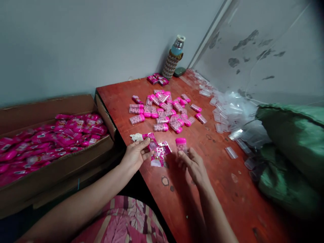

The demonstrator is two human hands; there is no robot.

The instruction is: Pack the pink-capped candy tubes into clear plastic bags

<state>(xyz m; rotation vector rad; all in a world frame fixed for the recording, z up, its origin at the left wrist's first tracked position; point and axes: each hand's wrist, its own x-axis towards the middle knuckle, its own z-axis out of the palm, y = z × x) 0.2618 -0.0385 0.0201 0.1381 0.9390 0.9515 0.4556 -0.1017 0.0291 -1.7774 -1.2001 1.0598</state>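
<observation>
Left hand (135, 153) pinching a glossy pink wrapper (158, 153) at its near-left edge; right hand (193, 165) gripping a small pink-capped candy case (181, 144) just right of it, above the red table (202, 189). Plenty packed already, judging by the heaped cardboard box (50, 168) at left. Still to go: the loose pile of cases (164, 111) farther back.

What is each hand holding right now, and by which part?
The left hand pinches a clear pink printed pouch by its upper left edge. The right hand holds a small pink-capped candy container upright, fingertips at its lower end.
</observation>
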